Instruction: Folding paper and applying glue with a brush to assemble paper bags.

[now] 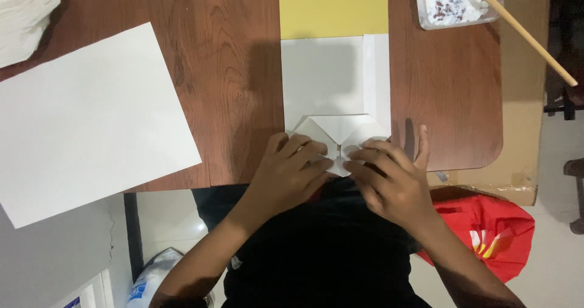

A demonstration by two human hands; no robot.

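Two bare hands are pressing down on a partly folded white paper [336,89] that is lying at the near edge of a brown wooden table [237,71]. Left hand [289,174] is resting with fingers curled flat over the folded corner flaps at the paper's near end, pinning them rather than clasping them. Right hand [389,174] is lying beside it with fingers spread over the right flap, its thumb pointing up along the table; whether any fingertip is tucked under a flap cannot be told, since the hands are covering that part. Beyond the white paper a yellow sheet [333,7] is showing, touching or slipping under its far edge. Well to the left a large blank white sheet [91,119] is lying tilted. At the far right corner a clear tray [453,4] is sitting with a wooden stick [523,31] crossing it.
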